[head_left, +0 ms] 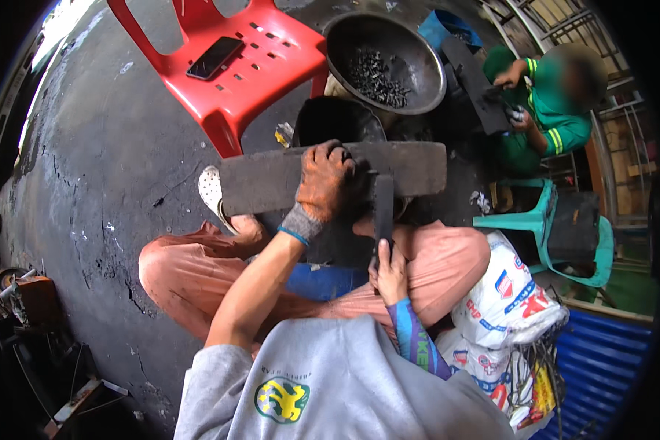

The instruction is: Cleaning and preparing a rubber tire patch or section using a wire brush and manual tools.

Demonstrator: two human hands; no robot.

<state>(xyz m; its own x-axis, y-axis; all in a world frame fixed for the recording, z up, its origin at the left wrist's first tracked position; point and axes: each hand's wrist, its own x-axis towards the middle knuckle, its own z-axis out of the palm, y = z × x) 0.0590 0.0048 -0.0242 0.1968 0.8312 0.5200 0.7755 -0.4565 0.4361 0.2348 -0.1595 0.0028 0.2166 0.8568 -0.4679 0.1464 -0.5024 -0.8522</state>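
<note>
A long dark wooden board (260,180) lies crosswise in front of me, above my bent knees. My left hand (321,181), in a stained orange and grey work glove, rests on its middle with curled fingers. Something dark shows at the glove's fingertips, too unclear to name. Bare-fingered, my right hand (389,275) is closed around the lower end of a broad dark blade (383,209), like a cleaver. This blade stands upright in the picture, its far end over the board just right of the glove.
Beyond the board are a black container (337,121) and a metal basin (425,92) with small black pieces. A red chair (271,73) holds a phone (215,58). A co-worker in green (565,110) sits at the right, near a teal stool (543,213) and white sacks (491,293).
</note>
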